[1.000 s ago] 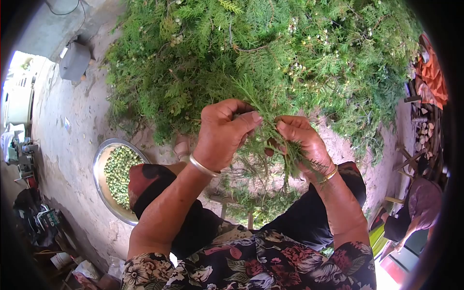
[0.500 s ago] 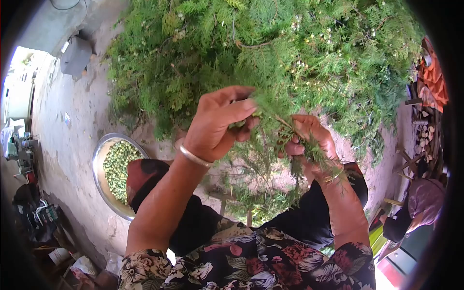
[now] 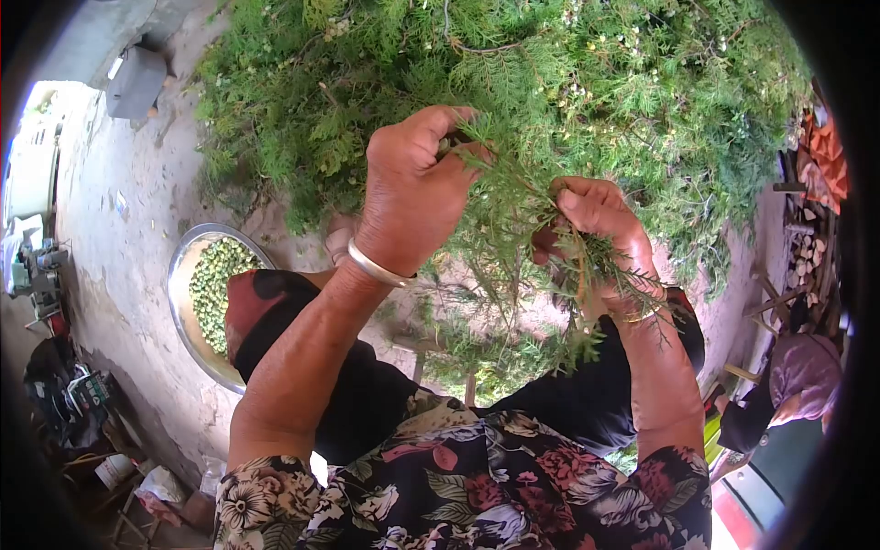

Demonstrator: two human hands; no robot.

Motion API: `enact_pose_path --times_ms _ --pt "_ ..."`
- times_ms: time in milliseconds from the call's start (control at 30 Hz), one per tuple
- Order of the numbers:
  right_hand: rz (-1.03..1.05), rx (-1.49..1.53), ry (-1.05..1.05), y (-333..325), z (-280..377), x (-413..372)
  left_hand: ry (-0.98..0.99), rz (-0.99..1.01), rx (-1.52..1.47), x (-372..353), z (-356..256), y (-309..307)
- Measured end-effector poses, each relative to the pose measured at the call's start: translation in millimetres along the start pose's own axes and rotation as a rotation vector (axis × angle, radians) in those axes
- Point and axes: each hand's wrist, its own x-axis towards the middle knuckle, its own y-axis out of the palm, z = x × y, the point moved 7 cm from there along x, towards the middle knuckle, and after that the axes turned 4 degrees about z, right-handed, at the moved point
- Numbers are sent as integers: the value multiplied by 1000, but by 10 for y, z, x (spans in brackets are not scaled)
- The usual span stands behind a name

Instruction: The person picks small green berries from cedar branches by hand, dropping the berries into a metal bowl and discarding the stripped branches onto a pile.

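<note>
My left hand, with a pale bangle at the wrist, is raised in front of a large heap of green branches. Its fingers are closed at the tip of a leafy sprig; whether a small fruit is between them is hidden. The right hand is wrapped round the stem end of that sprig, whose leaves hang over the wrist. To the left, a metal basin holds many small green fruits, beside my knee.
A grey box stands on the floor at upper left. Tools and bags lie along the left edge. At right are an orange cloth, stacked firewood and another person.
My left hand has moved up a little, its back now turned more to view. The sprig has turned in my right hand and shows more of its leaves. The view has shifted slightly.
</note>
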Motion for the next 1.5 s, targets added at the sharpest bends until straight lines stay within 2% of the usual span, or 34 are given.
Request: enact_pose_path --times_ms 67,200,233,267,300,367,433,467,567,667,733,800,900,933,1000,1067,1133,1167,1333,1400,1433,1467,1500 --pt "1 -45 11 -28 1 26 -18 -14 7 -4 6 -10" --pt "177 53 -76 43 103 -12 -85 -96 -60 50 85 -141" --pt "232 99 -128 73 168 -58 -170 -214 -244 123 153 -356" --pt "88 137 -190 -20 209 -103 -253 -331 -429 160 232 -548" --pt "144 195 -201 -27 266 -113 -247 -334 -425 213 274 -681" --pt "203 250 -215 -47 327 -128 -420 -51 -1004 277 491 -556" --pt "333 511 -262 -5 378 -175 -470 -20 -1016 209 526 -445" --pt "338 508 -256 -31 392 -191 -525 11 -1028 154 563 -359" --pt "343 314 -216 -52 416 -255 -562 29 -912 12 765 -231" --pt "400 342 -231 -108 390 -302 -614 78 -819 -86 971 -31" --pt "397 345 -231 -87 414 -324 -766 144 -887 -189 1085 173" --pt "395 351 -233 -36 419 -353 -781 92 -847 -245 1157 309" --pt "299 366 -285 -95 428 -393 -639 194 -333 -218 1188 459" --pt "296 367 -290 -104 434 -413 -638 199 -331 -236 1281 515" --pt "150 362 -237 -175 388 -443 -119 344 305 -149 1143 630" --pt "74 381 -230 -139 400 -485 -117 436 367 -185 1241 783" --pt "225 381 -252 -83 417 -470 -52 454 691 -236 1182 898" --pt "304 351 -267 -67 442 -466 -83 506 783 -263 1193 949" --pt "231 306 -277 -202 502 -486 -8 470 721 -232 1307 953" --pt "10 325 -478 -334 606 -471 -100 383 617 -141 1319 804" --pt "-168 54 -438 -450 675 -495 -57 322 609 -103 1253 741" --pt "-171 55 -450 -454 688 -493 -46 327 612 -79 1221 713" --pt "-357 -131 -468 -535 706 -521 12 255 582 -40 1071 646"
